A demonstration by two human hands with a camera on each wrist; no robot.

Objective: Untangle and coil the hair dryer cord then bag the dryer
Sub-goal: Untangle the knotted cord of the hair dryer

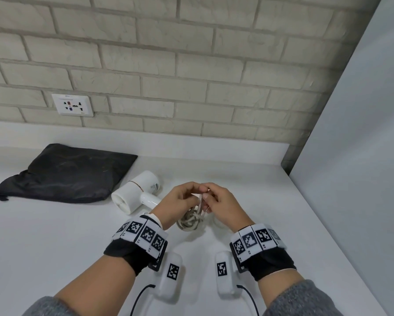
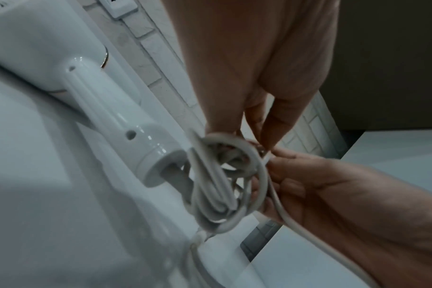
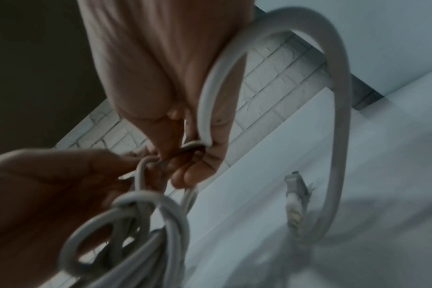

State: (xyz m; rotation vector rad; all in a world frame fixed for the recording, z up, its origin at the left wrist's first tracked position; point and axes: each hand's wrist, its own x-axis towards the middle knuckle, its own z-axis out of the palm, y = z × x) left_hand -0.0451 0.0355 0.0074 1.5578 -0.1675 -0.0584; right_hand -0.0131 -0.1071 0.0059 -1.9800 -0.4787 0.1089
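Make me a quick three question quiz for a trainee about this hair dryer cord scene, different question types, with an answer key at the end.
1. True or false: the hair dryer is already inside the black bag.
2. Multiple choice: what are the left hand and right hand both doing? A) pinching the cord at its tangle B) opening the bag C) plugging into the wall socket
3. Fill in: the dryer lies on the white ____, beside the bag.

Key: 1 false, the dryer lies on the counter outside the bag. 2 A. 3 counter.
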